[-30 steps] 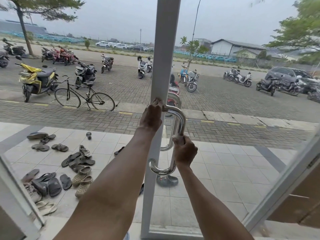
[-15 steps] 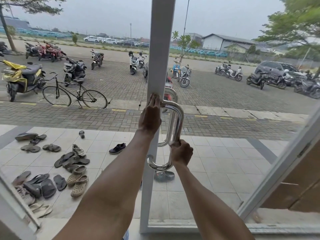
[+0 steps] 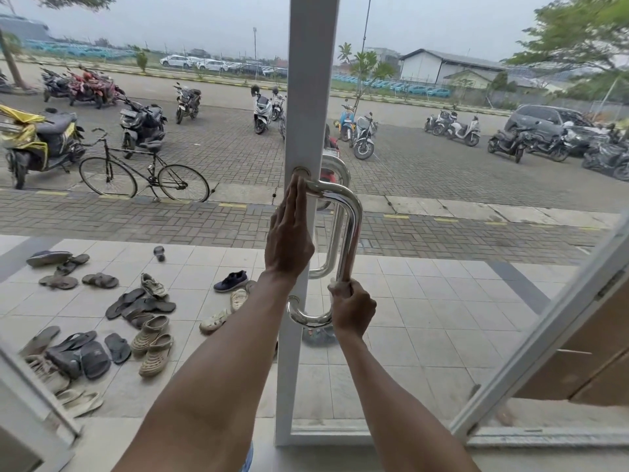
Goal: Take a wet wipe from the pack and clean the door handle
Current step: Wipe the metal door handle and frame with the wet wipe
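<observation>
The right hand [image 3: 352,308] slides down the door handle [image 3: 350,229] — from mid-bar a second ago to just above the lower bend, fist closed around the bar. The left hand [image 3: 289,240] flattens out, fingers straight up along the door frame [image 3: 308,97] beside the top mount, no longer curled there. More of the chrome bar shows between the hands — bare and shiny.

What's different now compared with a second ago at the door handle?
The right hand slid down the door handle toward its lower bend, still gripping. The left hand opened from a curled hold to flat fingers on the door frame, staying near the top mount.
</observation>
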The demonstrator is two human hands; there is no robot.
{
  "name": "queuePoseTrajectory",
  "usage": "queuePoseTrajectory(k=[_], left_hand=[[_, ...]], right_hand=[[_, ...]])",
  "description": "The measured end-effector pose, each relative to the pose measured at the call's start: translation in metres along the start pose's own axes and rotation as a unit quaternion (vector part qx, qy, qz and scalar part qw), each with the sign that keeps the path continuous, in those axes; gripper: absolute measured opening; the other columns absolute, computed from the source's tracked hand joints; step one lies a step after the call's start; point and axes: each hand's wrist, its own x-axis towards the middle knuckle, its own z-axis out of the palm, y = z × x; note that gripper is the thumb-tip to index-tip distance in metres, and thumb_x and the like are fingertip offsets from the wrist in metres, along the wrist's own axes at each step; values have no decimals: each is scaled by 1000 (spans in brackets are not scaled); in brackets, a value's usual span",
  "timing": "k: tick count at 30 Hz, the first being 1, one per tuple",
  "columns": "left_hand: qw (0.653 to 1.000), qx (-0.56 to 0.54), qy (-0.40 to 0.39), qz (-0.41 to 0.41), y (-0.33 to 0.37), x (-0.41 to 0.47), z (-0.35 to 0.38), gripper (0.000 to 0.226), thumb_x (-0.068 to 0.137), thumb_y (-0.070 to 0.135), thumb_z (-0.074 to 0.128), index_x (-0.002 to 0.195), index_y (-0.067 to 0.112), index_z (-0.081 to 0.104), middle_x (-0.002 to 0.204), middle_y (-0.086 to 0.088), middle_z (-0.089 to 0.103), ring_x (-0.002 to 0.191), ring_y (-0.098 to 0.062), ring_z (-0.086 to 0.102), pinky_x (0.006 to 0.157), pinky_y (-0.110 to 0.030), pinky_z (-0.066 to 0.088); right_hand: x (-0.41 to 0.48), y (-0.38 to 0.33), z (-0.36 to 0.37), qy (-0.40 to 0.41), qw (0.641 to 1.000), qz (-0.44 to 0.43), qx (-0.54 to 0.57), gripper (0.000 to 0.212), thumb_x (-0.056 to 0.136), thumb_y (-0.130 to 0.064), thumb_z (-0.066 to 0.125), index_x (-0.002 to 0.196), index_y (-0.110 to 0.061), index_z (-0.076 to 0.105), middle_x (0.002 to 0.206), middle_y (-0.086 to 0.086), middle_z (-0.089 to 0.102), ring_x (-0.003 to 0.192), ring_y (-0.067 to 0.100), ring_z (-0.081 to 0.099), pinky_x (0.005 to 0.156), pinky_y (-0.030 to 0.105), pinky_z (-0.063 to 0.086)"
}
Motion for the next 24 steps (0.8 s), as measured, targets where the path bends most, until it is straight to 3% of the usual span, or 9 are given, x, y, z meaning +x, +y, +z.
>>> queuePoseTrajectory(k=[7, 12, 17, 24], left_hand=[[995, 33, -85, -26, -10, -33, 12, 95, 66, -16, 51, 152, 2, 15, 161, -12, 13, 142, -28, 32, 103, -40, 40], [981, 29, -190, -4, -13, -50, 31, 87, 72, -17, 44, 152, 1, 12, 161, -13, 11, 147, -26, 20, 113, -42, 35], [973, 13, -229, -13, -11, -69, 50, 88, 71, -17, 43, 151, -1, 11, 161, -15, 11, 148, -25, 16, 118, -39, 28], [966, 2, -260, -14, -27, -97, 67, 80, 75, -18, 40, 150, -1, 18, 158, -16, 21, 147, -24, 21, 118, -35, 28]], right_hand=[[-4, 18, 4, -47, 998, 13, -36, 17, 80, -29, 70, 81, -13, 74, 80, 16, 73, 78, 39, 66, 65, 38, 50], [1, -3, -2, 21, 999, -28, -9, 15, 77, -29, 73, 82, -15, 73, 74, 10, 73, 67, 31, 68, 57, 30, 48], [1, -2, 1, 47, 998, -42, 4, 17, 78, -32, 72, 82, -16, 73, 70, 9, 72, 62, 28, 67, 54, 22, 36], [-15, 28, 17, 28, 1000, 0, 9, 15, 77, -29, 75, 84, -16, 73, 68, 9, 72, 60, 29, 67, 55, 30, 50]])
